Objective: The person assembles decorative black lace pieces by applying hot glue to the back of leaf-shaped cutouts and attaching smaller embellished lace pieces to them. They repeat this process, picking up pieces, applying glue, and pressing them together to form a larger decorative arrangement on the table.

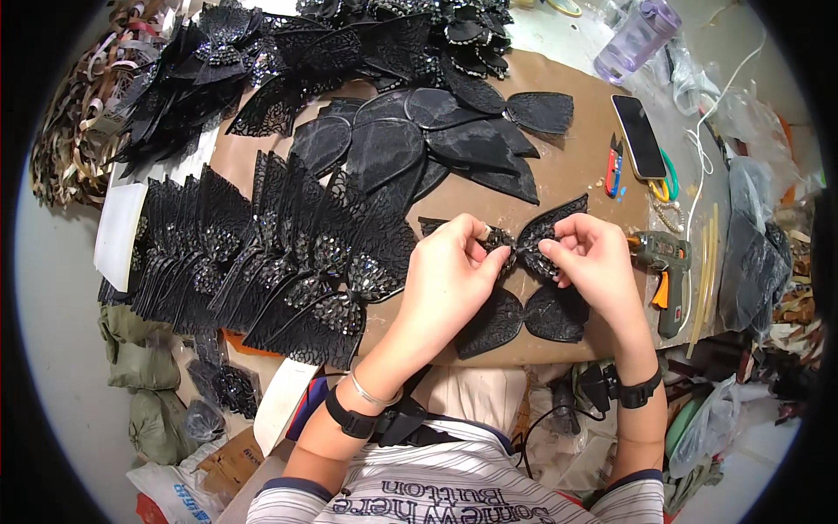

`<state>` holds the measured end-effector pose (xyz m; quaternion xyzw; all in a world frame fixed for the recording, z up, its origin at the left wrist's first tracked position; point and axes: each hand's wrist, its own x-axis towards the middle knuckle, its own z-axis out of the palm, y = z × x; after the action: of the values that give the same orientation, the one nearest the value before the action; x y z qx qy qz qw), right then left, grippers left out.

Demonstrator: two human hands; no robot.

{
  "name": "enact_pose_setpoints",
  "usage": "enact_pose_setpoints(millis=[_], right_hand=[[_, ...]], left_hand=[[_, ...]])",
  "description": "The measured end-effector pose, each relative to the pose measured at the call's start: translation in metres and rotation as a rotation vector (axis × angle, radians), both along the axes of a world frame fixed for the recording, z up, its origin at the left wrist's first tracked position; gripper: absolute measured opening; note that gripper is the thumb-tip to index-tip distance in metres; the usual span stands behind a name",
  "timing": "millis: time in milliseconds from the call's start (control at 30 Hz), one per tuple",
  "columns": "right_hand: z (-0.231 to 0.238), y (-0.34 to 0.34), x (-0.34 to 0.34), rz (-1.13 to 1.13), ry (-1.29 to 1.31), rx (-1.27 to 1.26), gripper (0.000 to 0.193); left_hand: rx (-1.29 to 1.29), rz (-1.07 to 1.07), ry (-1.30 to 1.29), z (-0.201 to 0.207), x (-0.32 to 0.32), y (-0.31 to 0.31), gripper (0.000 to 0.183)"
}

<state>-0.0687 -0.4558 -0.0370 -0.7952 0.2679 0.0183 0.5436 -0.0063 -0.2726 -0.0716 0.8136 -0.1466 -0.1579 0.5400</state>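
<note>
Both hands are closed on one black lace bow [552, 229] with dark sparkling beads, held over the brown table covering. My left hand [458, 271] pinches its left side near the middle, thumb and fingers together. On the opposite side, my right hand [595, 262] grips the right wing, whose pointed tip sticks up above the fingers. My fingers hide part of the beaded centre. Just below lies a plain black lace bow piece [554, 316] with two rounded wings. A row of finished-looking beaded bows [323, 262] stands packed together left of my left hand.
Flat black bow pieces [384, 144] overlap behind my hands, with more beaded bows [218, 44] at the far left. To the right are a glue gun [670, 262], glue sticks [703, 279], a phone [639, 135], red-and-blue thread snips [614, 168] and a purple bottle [637, 39].
</note>
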Motion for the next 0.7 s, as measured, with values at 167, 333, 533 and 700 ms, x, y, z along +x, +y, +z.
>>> enact_pose_setpoints(millis=[167,333,533,700], right_hand=[[-0.016,-0.007,0.007,0.035,0.06,-0.008,0.015],[-0.022,-0.005,0.007,0.073,0.052,-0.211,0.017],[-0.011,0.0,0.013,0.146,0.043,-0.434,0.02],[-0.013,0.003,0.013,0.168,0.081,-0.557,0.026]], left_hand=[[0.053,0.04,-0.019,-0.005,-0.003,-0.004,0.038],[0.121,-0.003,-0.164,-0.01,-0.005,-0.005,0.044],[0.285,-0.145,-0.402,0.003,0.009,-0.005,0.041],[0.376,-0.259,-0.545,0.004,0.021,-0.014,0.038]])
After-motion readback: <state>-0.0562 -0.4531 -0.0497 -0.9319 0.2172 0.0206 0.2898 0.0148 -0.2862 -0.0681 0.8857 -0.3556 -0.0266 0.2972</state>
